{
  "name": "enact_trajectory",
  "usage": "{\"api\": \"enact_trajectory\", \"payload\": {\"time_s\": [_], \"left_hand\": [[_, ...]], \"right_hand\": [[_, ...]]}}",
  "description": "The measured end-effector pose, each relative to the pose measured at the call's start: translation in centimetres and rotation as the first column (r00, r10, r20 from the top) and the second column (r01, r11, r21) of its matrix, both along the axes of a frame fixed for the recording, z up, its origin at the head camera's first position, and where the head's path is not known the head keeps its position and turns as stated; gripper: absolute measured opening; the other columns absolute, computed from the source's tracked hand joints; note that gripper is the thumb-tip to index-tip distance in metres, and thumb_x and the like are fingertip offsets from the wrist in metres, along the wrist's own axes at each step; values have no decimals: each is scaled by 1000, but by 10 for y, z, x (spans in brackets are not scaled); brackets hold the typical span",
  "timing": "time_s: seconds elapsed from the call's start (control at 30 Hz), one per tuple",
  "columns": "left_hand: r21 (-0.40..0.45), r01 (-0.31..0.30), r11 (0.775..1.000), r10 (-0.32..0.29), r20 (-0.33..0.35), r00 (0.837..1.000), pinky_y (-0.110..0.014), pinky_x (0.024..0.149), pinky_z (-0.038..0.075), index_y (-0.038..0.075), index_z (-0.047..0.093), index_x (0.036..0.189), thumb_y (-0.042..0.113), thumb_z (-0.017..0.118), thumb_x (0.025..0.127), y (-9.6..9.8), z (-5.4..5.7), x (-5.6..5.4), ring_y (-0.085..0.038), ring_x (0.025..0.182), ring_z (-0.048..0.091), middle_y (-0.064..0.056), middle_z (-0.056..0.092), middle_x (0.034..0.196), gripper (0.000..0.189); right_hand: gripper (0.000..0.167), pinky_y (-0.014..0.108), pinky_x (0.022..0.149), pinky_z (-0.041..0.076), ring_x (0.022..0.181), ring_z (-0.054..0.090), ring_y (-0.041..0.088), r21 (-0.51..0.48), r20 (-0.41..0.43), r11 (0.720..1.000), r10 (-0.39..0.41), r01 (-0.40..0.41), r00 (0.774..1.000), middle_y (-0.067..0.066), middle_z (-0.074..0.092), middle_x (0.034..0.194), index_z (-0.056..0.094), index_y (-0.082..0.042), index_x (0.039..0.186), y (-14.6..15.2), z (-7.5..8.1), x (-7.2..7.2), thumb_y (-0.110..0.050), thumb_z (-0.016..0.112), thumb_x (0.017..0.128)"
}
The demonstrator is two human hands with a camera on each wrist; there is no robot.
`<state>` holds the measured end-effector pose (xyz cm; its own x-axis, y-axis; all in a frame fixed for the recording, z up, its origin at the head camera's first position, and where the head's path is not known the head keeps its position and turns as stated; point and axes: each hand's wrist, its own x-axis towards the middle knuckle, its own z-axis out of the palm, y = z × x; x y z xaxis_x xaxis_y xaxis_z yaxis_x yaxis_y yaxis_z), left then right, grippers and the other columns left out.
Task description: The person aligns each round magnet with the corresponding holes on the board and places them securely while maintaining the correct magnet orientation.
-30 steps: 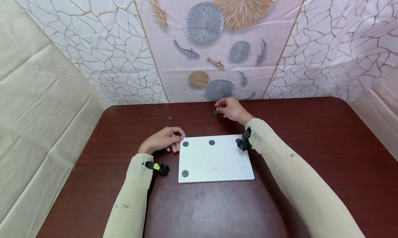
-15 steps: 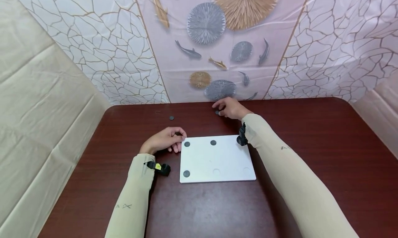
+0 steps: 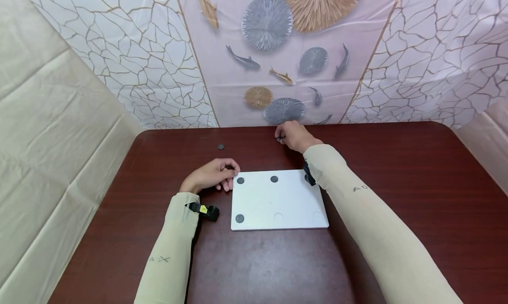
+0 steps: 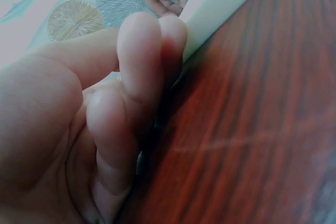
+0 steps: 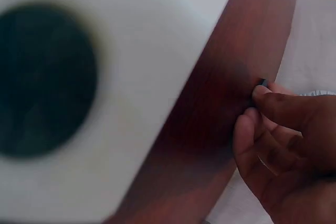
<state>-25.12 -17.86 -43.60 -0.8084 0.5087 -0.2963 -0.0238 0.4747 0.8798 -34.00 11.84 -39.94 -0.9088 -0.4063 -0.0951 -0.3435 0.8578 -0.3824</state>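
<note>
A thin white board (image 3: 279, 200) with round shallow recesses lies on the table. Dark round discs sit in it at far left (image 3: 240, 180), far middle (image 3: 274, 179) and near left (image 3: 240, 218); another disc (image 5: 44, 80) fills the right wrist view's left side, hidden by the wrist camera in the head view. My left hand (image 3: 210, 174) holds the board's far left corner between thumb and curled fingers. Beyond the board, at the table's back edge, my right hand (image 3: 293, 135) pinches a small dark disc (image 5: 263, 83) between thumb and fingertips.
One more dark disc (image 3: 221, 147) lies on the dark red wooden table (image 3: 377, 163), behind the left hand. Two recesses, near middle (image 3: 278, 217) and near right (image 3: 316, 216), show bare white. A patterned cloth (image 3: 238, 110) hangs behind the table.
The right thumb and fingers have come together on the disc at the table's back, where the index finger was stretched out over it before. The left hand stays at the board's corner.
</note>
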Motion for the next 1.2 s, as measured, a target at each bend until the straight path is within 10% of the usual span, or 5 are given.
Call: {"api": "enact_trajectory", "payload": {"time_s": [0.4, 0.67, 0.93, 1.2], "left_hand": [[-12, -19, 1000, 19, -8, 1000, -25, 55, 48, 7, 63, 117, 16, 58, 109, -6, -3, 0, -16, 63, 67, -8, 71, 74, 14], [-8, 3, 1000, -3, -9, 1000, -25, 55, 48, 6, 63, 117, 16, 57, 109, -1, -4, -2, -15, 62, 67, -6, 70, 74, 15], [-12, 15, 1000, -15, -24, 1000, -26, 57, 49, 4, 63, 119, 18, 58, 108, 0, 4, -3, -16, 64, 67, -7, 71, 75, 18], [-14, 10, 1000, -11, -9, 1000, -26, 58, 49, 8, 63, 118, 18, 58, 109, -3, -2, -3, -16, 65, 67, -7, 72, 77, 15]], "right_hand": [[35, 49, 102, 53, 125, 61, 41, 242, 31, 966, 82, -88, 996, 27, 55, 140, 55, 3, 141, -11, 3, 2, -12, 51, 110], [49, 47, 96, 54, 114, 65, 38, 220, 33, 973, 63, -69, 997, 26, 53, 139, 47, 6, 146, -3, -6, 4, -18, 57, 104], [16, 42, 83, 50, 90, 59, 28, 164, -26, 982, 101, -96, 994, 17, 54, 117, 63, -5, 110, 6, -1, 6, -16, 56, 103], [24, 44, 94, 55, 107, 66, 30, 175, -18, 966, 195, -189, 981, 17, 62, 122, 69, -4, 125, 10, 0, 12, -16, 59, 107]]}}
